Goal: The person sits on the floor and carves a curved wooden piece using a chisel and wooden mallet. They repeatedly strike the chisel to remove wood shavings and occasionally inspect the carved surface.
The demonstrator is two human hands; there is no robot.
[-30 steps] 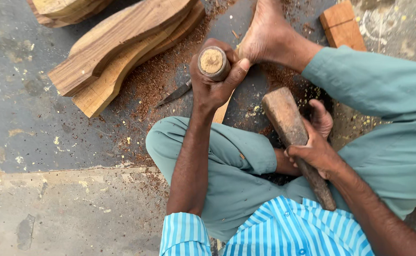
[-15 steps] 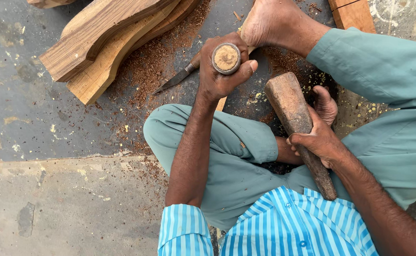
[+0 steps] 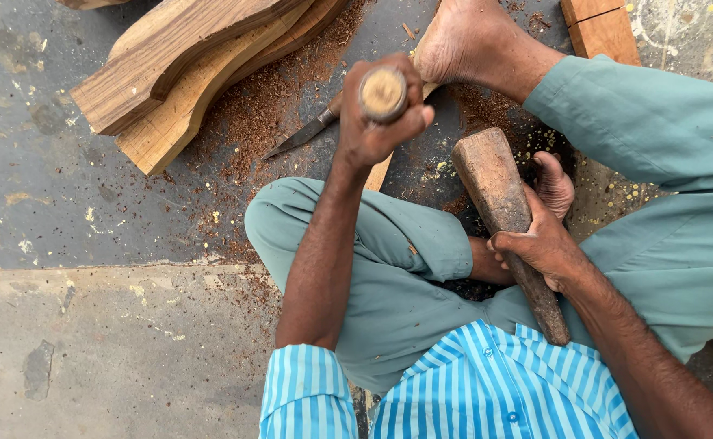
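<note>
My left hand (image 3: pixel 370 130) is closed around a chisel whose round wooden handle end (image 3: pixel 383 93) faces up at me. The chisel stands over a thin light wooden strip (image 3: pixel 378 173) that my bare foot (image 3: pixel 472 42) pins to the floor; its tip is hidden. To the right, my right hand (image 3: pixel 545 244) grips the handle of a worn wooden mallet (image 3: pixel 494 183). The mallet's thick head points toward the chisel and hangs a short way from it.
Several curved, shaped wooden pieces (image 3: pixel 186 69) are stacked at the upper left amid reddish sawdust (image 3: pixel 255 122). A dark pointed blade (image 3: pixel 301 138) lies on the grey floor left of the chisel. A wooden block (image 3: pixel 604 28) sits top right. My folded legs in teal trousers (image 3: pixel 389 268) fill the centre.
The view has drifted, so the stacked wood sits higher in the frame. Both hands keep their grips, and the mallet head has edged slightly up toward the chisel.
</note>
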